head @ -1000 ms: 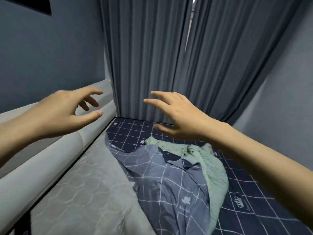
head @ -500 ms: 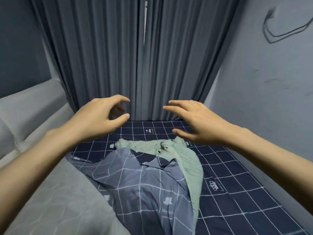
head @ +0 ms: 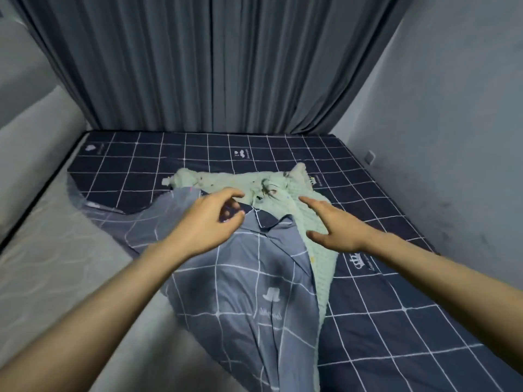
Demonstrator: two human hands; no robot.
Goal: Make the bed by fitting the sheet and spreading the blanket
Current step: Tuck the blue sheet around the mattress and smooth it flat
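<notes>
Over the middle of the bed, the left hand [head: 208,222] is hovering with fingers loosely curled and its grip holding nothing, just above the folded-back sheet [head: 243,292]. The right hand [head: 335,227] is reaching beside it with fingers spread, over the pale green blanket [head: 285,190], whether touching I cannot tell. That blanket is lying bunched at the centre. The navy grid sheet is covering the right and far mattress, leaving the bare mattress [head: 56,267] exposed at left. Grey curtains [head: 215,63] are hanging at the far side.
</notes>
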